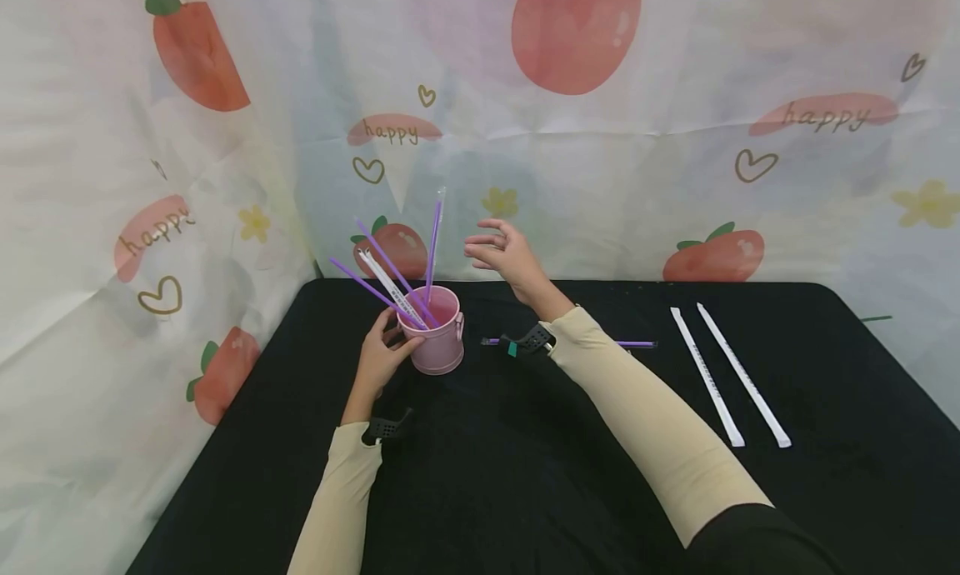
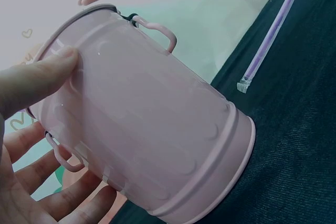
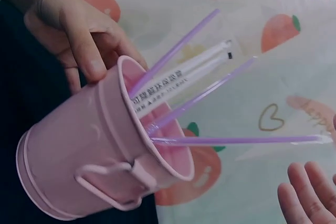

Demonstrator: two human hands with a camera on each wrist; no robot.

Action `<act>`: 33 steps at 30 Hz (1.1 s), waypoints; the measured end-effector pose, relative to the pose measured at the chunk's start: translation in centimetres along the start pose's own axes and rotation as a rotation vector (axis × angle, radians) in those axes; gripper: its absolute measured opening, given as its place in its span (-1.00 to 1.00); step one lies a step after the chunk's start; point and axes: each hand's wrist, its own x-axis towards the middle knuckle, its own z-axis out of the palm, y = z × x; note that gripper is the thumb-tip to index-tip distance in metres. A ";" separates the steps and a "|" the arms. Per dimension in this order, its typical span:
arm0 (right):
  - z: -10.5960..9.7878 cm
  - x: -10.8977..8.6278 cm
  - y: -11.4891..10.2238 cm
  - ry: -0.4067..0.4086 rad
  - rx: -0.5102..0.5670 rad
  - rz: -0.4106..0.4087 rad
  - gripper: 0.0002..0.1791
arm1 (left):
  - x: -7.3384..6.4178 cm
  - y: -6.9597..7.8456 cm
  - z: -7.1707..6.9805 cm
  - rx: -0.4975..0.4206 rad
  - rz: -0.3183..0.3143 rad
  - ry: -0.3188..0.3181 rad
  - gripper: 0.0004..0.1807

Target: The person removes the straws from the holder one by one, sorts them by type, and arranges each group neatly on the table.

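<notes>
A small pink metal bucket [image 1: 437, 356] with side handles stands on the black table. My left hand [image 1: 378, 357] holds it from the left, thumb [image 2: 52, 74] on its wall near the rim and fingers round the far side. Inside lean several purple straws [image 3: 239, 140] in clear wrappers and white paper-wrapped straws [image 3: 181, 77] with black print. Up to the right of the bucket, my right hand [image 1: 513, 262] is raised with nothing in it, fingers loosely bent. The tallest wrapped purple straw [image 1: 432, 250] stands a short way left of its fingertips.
Another wrapped purple straw [image 1: 637, 343] lies across the table, partly hidden behind my right wrist. Two white paper-wrapped straws [image 1: 707, 375] lie side by side at the right. A printed cloth [image 1: 600, 183] hangs behind the table [image 1: 525, 475] and along its left.
</notes>
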 end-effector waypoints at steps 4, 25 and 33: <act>1.0 0.5 0.3 0.006 0.011 0.005 -0.38 | 0.0 0.1 0.1 -0.006 0.006 0.001 -0.27; 4.5 2.7 2.8 0.062 0.044 0.076 -0.27 | 0.0 0.1 0.0 -0.012 -0.007 0.001 -0.26; 5.5 3.0 3.6 0.065 0.038 0.119 -0.25 | 0.1 0.1 0.0 0.013 -0.001 0.005 -0.27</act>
